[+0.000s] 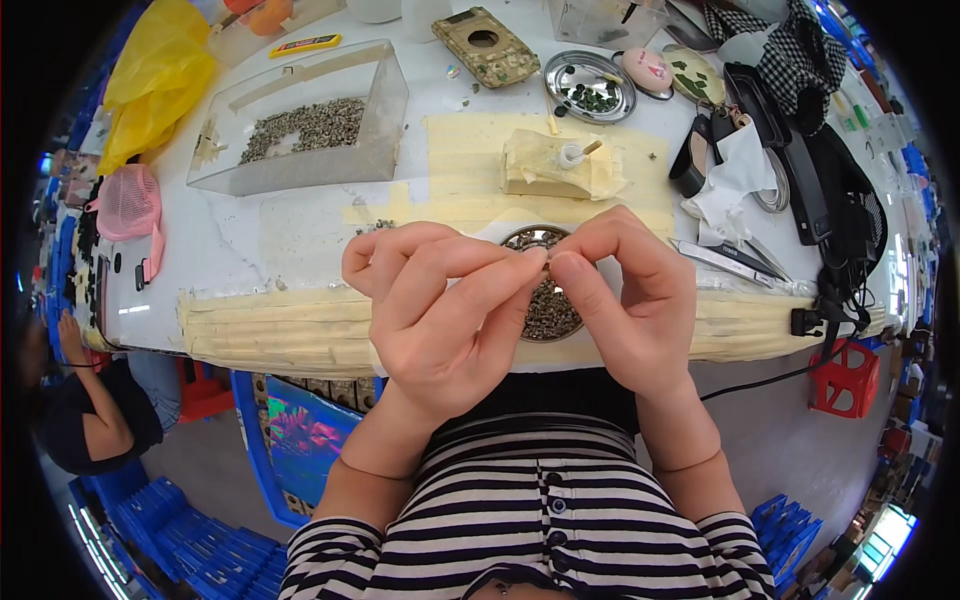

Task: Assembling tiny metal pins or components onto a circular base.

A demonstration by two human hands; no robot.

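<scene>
My left hand [440, 315] and my right hand [645, 300] meet fingertip to fingertip at the middle of the table's near edge. Thumb and forefinger of each are pinched together on something tiny that the fingers mostly hide; I cannot make out what it is. Right below them sits a round metal dish holding many small grey-brown pieces [550, 315], partly covered by the hands. Beyond the fingertips stands a block wrapped in cream tape [545, 180], with a small white nozzle-like piece and a thin stick on top.
At the far left is a clear plastic box [385, 115] with a heap of small pieces. Farther back lie a camouflage toy tank hull [488, 48] and a metal plate [632, 98] of dark green bits. Tweezers [720, 262] rest at right. A person [100, 415] sits at left.
</scene>
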